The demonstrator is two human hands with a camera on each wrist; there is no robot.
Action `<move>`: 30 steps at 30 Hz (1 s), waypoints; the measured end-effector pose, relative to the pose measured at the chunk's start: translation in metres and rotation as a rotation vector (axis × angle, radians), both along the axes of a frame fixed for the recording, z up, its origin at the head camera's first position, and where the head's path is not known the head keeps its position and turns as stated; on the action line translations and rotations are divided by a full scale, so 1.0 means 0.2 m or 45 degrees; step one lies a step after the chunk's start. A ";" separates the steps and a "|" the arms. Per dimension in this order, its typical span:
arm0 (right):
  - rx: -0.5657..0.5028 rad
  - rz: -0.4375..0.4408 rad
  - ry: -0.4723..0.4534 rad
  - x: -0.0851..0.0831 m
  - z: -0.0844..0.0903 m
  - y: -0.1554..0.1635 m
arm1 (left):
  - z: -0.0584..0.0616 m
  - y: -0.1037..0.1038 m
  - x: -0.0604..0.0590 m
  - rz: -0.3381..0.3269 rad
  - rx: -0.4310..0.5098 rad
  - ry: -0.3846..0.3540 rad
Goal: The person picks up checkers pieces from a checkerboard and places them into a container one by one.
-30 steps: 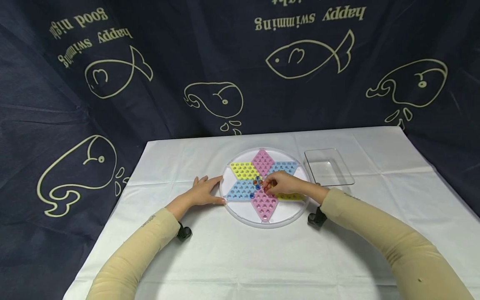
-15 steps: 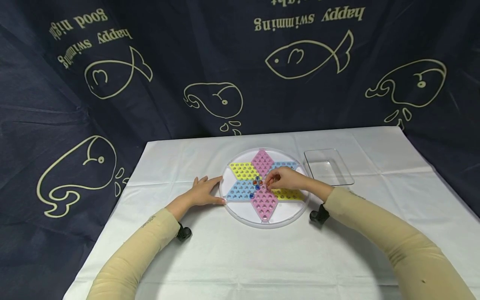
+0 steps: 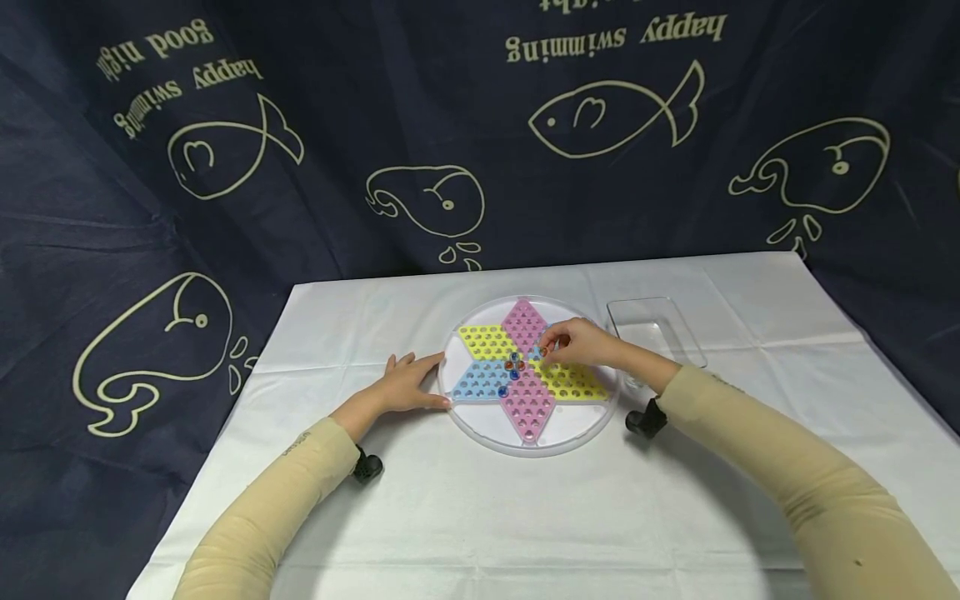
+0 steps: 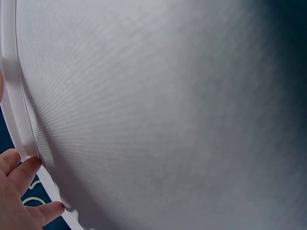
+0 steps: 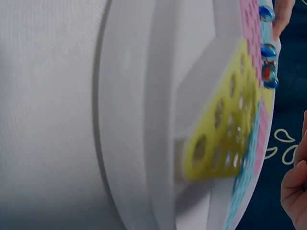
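Marble board, round, star-patterned, centre of frame on white tabletop. Left hand flat against left rim, fingers straight. Right hand above centre cluster, fingers curled, pinching; contents too small to tell. Risk: slipped pinch, marble rolling off.

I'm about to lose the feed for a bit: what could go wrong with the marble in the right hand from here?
The right hand pinches something small over the board; a slip might send it rolling into the marbles clustered at the centre. The clear tray sits close beside that wrist, so a sweep could nudge it. The left hand only rests at the rim, so the board may shift.
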State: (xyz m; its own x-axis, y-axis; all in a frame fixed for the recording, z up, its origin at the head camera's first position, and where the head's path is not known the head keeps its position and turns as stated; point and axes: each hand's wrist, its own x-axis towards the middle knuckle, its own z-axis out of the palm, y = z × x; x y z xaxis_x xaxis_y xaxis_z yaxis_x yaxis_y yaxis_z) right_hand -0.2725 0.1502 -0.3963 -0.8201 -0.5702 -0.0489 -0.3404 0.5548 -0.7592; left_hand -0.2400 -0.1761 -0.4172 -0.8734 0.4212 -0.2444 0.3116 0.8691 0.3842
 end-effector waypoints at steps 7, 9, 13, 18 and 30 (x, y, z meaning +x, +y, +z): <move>0.001 -0.053 0.031 -0.02 0.03 0.05 | -0.01 0.00 0.00 0.001 0.004 -0.001; -0.002 -0.062 0.041 -0.01 0.04 0.07 | -0.01 0.00 0.00 -0.001 0.002 0.002; -0.009 -0.078 0.034 -0.01 0.07 0.10 | -0.01 0.00 0.00 -0.004 -0.005 0.004; -0.015 -0.108 0.020 -0.02 0.09 0.14 | 0.00 0.00 0.00 -0.002 -0.007 -0.001; -0.003 -0.165 0.031 -0.06 0.13 0.26 | -0.01 0.00 0.00 -0.007 -0.017 0.007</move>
State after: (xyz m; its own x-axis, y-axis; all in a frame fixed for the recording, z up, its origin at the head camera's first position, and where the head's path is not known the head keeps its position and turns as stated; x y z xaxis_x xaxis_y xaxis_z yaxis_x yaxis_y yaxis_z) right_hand -0.2841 0.2014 -0.3706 -0.8877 -0.4596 -0.0268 -0.2844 0.5933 -0.7531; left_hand -0.2400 -0.1759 -0.4184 -0.8723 0.4232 -0.2450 0.3189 0.8721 0.3711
